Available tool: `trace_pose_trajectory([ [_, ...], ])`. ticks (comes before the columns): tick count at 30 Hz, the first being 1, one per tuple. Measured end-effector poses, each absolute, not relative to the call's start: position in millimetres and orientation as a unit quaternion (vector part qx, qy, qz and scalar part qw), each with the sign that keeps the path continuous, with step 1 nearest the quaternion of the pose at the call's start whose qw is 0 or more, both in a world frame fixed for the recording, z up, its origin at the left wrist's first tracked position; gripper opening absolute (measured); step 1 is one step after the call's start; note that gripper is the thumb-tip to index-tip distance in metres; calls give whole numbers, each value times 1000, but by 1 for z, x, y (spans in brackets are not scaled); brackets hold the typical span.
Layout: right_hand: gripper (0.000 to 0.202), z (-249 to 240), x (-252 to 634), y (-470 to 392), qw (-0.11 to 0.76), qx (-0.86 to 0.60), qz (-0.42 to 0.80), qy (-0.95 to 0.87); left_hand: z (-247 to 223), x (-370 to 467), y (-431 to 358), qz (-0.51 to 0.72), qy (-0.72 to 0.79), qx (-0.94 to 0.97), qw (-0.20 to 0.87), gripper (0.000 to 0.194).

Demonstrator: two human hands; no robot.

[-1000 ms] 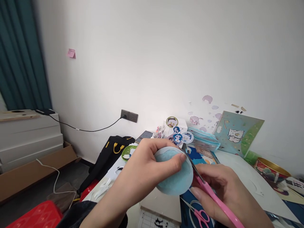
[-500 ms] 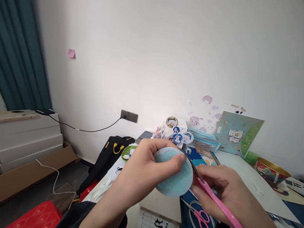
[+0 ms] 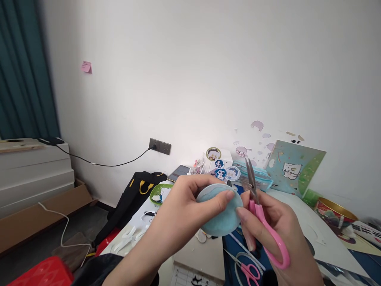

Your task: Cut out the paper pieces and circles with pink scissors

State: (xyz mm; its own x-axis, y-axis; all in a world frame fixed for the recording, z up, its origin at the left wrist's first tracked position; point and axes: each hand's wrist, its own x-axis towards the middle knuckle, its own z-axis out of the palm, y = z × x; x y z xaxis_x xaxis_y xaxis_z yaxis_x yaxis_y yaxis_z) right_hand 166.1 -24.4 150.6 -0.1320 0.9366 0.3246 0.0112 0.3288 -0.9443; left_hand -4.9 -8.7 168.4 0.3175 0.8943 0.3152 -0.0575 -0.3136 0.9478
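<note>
A round light blue piece (image 3: 223, 220) with a pale rim is pinched in my left hand (image 3: 190, 210), its thumb lying across the front. My right hand (image 3: 276, 226) has pink-handled scissors (image 3: 269, 230) hooked in it, the blades pointing up and slightly parted, away from the disc. The thumb of that hand touches the disc's right edge. A second pair of pink scissors (image 3: 248, 270) lies below on the dark blue surface.
Round and figure stickers (image 3: 220, 174) stand behind my hands. A clear blue-edged pouch (image 3: 256, 176), a cartoon board (image 3: 297, 167) and a red and gold tin (image 3: 335, 212) are farther right. A black bag (image 3: 133, 198) leans at the left, near a red stool (image 3: 44, 274).
The scissors have come away from the disc's edge and swung upright in my right hand. My right thumb has moved onto the disc. The disc has tilted a little.
</note>
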Motion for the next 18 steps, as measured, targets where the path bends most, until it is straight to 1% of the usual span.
trace_pose_trajectory([
  [3,21,151,162,-27,563,-392,429,-587,170,-3,-9,497,308,635,505,16],
  [6,21,152,160,-30,567,-404,418,-584,170,-2,-10,514,299,624,507,10],
  [9,20,154,161,-30,530,-390,421,-625,169,-2,-11,515,307,620,507,11],
  [12,19,155,167,-31,491,-378,392,-680,169,-3,-12,512,311,622,505,16],
  [15,28,153,174,-35,487,-404,351,-690,172,-4,-14,510,324,618,503,22],
  [18,30,151,178,-37,467,-421,343,-698,177,-4,-15,492,341,615,513,25],
])
